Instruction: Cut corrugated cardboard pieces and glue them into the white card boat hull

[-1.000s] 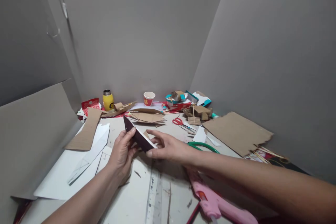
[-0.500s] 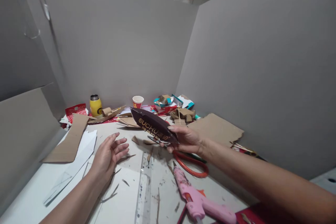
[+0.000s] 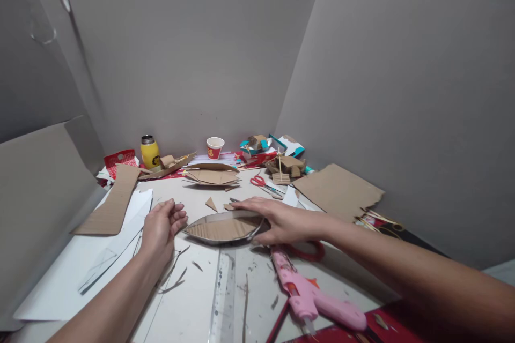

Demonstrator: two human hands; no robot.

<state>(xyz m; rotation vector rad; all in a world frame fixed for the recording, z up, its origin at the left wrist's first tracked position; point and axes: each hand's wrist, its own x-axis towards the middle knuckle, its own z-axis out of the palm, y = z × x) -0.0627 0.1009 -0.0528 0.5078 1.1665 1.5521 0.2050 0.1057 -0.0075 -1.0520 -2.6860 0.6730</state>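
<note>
A boat-shaped cardboard piece (image 3: 223, 228) with a pale raised rim lies on the table, its brown corrugated inside facing up. My right hand (image 3: 277, 220) grips its right end between thumb and fingers. Just off its left tip, my left hand (image 3: 163, 222) rests with fingers loosely curled and apart, holding nothing. Below my right hand lies a pink glue gun (image 3: 303, 297), with a red-orange scissor handle (image 3: 311, 251) partly hidden behind it. A clear ruler (image 3: 221, 295) runs toward the front edge.
Further back are a stacked cardboard boat shape (image 3: 211, 176), small red scissors (image 3: 258, 181), a paper cup (image 3: 215, 148) and a yellow bottle (image 3: 150, 154). Cardboard sheets lie left (image 3: 110, 206) and right (image 3: 340, 190). Grey partitions (image 3: 193, 53) surround the table.
My right hand has lowered the boat-shaped piece to the table and turned it from its dark printed underside to its open inside. The view has tilted down.
</note>
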